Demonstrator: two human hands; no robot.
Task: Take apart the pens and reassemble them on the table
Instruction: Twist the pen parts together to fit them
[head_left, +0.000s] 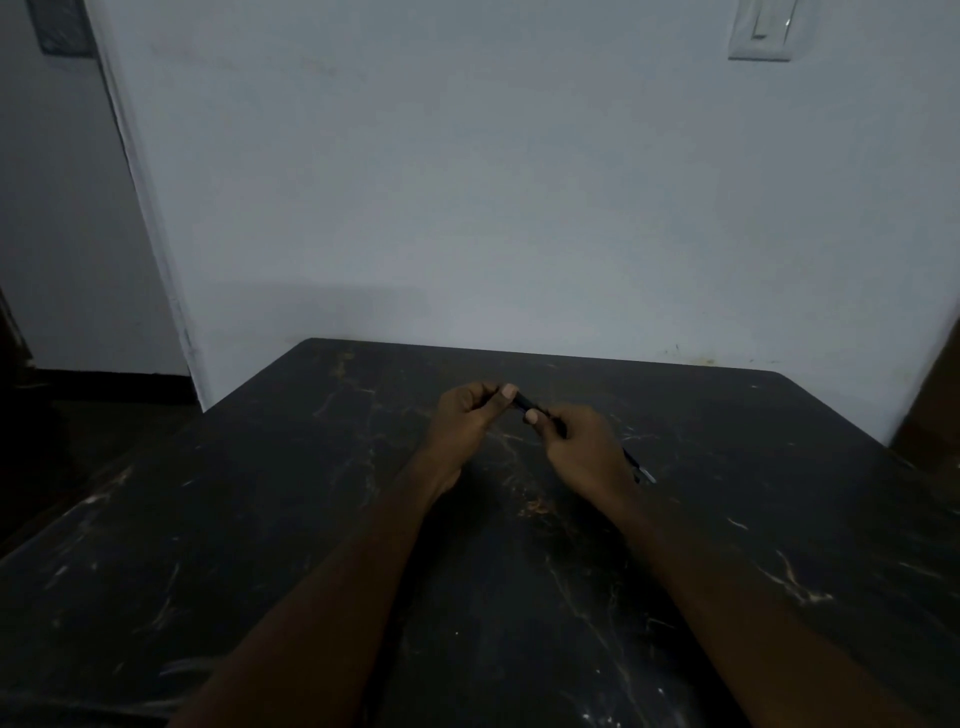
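A dark pen (525, 403) is held just above the middle of the black marbled table (260, 519). My left hand (467, 421) pinches its left end between thumb and fingers. My right hand (582, 447) grips the other end, thumb on top. Most of the pen is hidden inside both hands. A second pen (640, 467) with a pale tip lies on the table just behind and to the right of my right hand, partly covered by it.
The table's far edge meets a white wall (519, 208). A light switch plate (763, 31) is high on the right. A brown object (930, 405) stands at the table's right edge. A dark floor drops away on the left.
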